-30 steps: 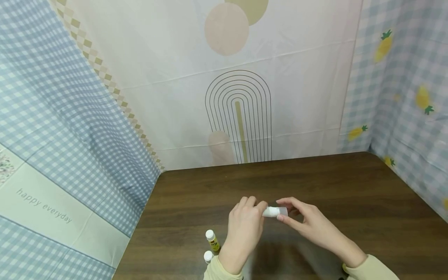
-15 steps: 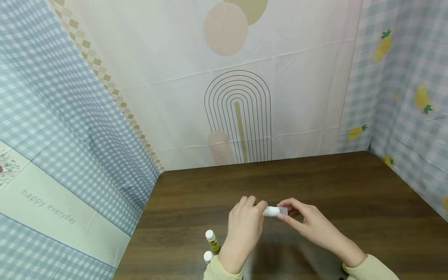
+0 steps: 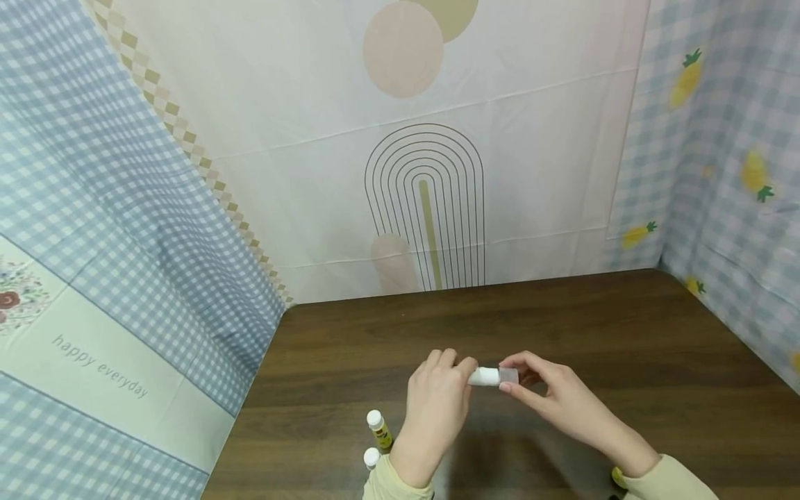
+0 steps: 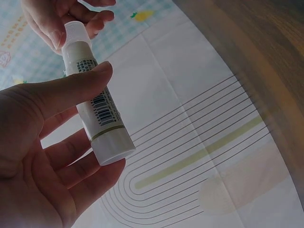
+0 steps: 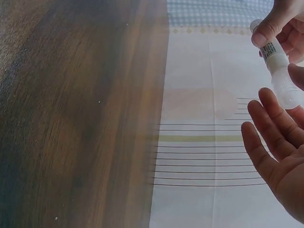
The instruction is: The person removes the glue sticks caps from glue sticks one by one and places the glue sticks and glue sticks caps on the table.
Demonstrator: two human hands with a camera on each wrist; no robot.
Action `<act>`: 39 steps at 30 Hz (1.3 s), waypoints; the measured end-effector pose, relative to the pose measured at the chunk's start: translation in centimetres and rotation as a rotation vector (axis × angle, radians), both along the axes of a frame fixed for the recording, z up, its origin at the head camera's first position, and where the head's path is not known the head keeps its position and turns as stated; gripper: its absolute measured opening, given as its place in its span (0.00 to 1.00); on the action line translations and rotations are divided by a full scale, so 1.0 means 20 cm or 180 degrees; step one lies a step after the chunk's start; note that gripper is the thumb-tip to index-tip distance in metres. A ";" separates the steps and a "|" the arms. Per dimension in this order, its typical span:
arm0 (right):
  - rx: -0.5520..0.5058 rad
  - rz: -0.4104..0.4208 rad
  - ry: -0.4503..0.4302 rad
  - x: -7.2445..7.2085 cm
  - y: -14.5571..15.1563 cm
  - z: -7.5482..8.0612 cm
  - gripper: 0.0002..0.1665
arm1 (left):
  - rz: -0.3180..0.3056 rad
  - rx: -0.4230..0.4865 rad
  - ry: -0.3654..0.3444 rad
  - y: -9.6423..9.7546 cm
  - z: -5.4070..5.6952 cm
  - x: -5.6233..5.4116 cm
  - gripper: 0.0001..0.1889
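A white glue stick with a barcode label lies across the fingers of my left hand, the thumb pressing on its side. Its base points back toward the left palm. At the other end sits a translucent ribbed cap, which my right hand pinches between thumb and fingertips. The remaining right fingers spread loosely away from the cap in the right wrist view. Both hands hold the stick nearly level over the dark wooden table in the head view.
Left of the left forearm, a yellow-labelled glue stick with a white top stands upright. Another white top shows in front of it. By the right sleeve is a partly hidden yellow item. Printed curtains enclose the table.
My right hand has shifted slightly to the right together with the translucent cap, leaving more of the cap showing. The left hand stays in place.
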State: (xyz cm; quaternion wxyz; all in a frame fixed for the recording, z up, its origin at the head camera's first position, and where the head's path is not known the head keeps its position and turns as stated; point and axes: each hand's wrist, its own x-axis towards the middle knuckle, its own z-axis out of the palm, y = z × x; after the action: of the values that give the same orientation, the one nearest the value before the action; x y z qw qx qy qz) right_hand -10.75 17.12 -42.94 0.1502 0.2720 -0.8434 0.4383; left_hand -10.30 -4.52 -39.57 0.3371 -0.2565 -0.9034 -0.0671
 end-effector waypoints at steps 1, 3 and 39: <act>-0.0001 -0.0023 0.0008 0.00 0.00 0.00 0.15 | 0.0003 0.0000 -0.0003 0.00 0.00 0.00 0.15; 0.0008 -0.0083 0.0041 0.00 0.02 0.00 0.16 | 0.0014 -0.0006 0.0000 0.00 -0.01 0.00 0.15; 0.1321 -0.0949 0.0874 -0.07 0.52 0.22 0.22 | 0.0056 -0.0038 -0.0116 -0.01 -0.01 0.03 0.15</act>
State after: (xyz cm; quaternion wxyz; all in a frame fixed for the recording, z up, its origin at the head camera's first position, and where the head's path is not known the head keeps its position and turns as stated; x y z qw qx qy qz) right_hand -12.14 27.59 -38.59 0.2669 0.2268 -0.9175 0.1885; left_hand -9.73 -4.80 -39.81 0.3196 -0.2493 -0.9120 -0.0633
